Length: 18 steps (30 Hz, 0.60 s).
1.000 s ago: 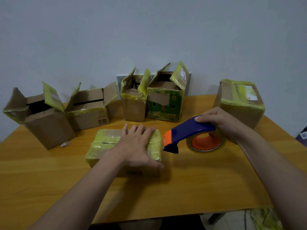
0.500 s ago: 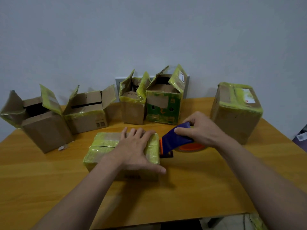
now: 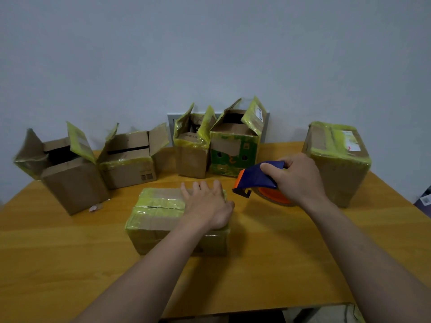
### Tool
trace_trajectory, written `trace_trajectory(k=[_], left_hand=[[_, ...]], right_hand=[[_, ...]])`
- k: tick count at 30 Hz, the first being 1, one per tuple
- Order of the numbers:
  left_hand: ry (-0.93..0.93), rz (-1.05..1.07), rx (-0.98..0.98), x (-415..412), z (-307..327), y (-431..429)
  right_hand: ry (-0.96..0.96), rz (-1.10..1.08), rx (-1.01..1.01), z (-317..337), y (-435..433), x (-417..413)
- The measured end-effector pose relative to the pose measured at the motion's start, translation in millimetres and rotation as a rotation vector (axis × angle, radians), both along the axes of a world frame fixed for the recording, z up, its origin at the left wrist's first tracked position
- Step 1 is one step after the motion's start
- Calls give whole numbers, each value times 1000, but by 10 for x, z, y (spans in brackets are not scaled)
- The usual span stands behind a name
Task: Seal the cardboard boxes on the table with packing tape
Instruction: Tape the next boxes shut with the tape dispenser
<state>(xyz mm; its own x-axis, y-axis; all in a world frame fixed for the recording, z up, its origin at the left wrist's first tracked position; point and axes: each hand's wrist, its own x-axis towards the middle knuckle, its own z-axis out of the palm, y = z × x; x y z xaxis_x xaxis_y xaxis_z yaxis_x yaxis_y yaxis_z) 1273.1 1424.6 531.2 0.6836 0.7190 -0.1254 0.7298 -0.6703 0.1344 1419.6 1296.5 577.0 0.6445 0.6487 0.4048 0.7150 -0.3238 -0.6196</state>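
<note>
Flaps up on four open boxes (image 3: 70,178) behind flat box (image 3: 158,206), from far left to centre; none closed yet. Flat box itself: in middle of table (image 3: 279,264), nearest of all, long axis left to right, seam (image 3: 161,207) running the same way, right end toward dispenser (image 3: 256,178). Pinned on its right half by left hand (image 3: 207,203), palm down, fingers straight and spread. Just right of flat box and clear of it, dispenser, nose aimed left and down at that end, handle wrapped by right hand (image 3: 296,178). Further right, sealed box (image 3: 338,159). For a clean strip: land nose on right end wall a little below top edge, press tape down, then pull straight left along seam; slide left hand ahead and off seam, holding flaps flat. Likely fault: skewed tape if flat box turns under the pull.
</note>
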Motion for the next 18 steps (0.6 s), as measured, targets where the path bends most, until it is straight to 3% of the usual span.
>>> trace_trajectory(k=[3,6,8,11,14,16,18], left_hand=[[-51,1,-48,-17,11,-5],[-332,-3,-190,-234,119,110],[-452,77,-85,-508,199,268],[-273,359,220,-981,281,584],[-83,514,96,-1285,225,840],[-11,462,-34,-1336,109,913],[-69,389,-173,-1351,-18,953]], right_hand=[[22,-69,86,-3,19,-90],[94,-82,220,-24,40,-176],[152,-77,295,-58,83,-247],[208,-17,377,-110,198,-430],[291,76,466,-154,347,-658],[338,125,504,-188,456,-794],[380,167,523,-242,553,-906]])
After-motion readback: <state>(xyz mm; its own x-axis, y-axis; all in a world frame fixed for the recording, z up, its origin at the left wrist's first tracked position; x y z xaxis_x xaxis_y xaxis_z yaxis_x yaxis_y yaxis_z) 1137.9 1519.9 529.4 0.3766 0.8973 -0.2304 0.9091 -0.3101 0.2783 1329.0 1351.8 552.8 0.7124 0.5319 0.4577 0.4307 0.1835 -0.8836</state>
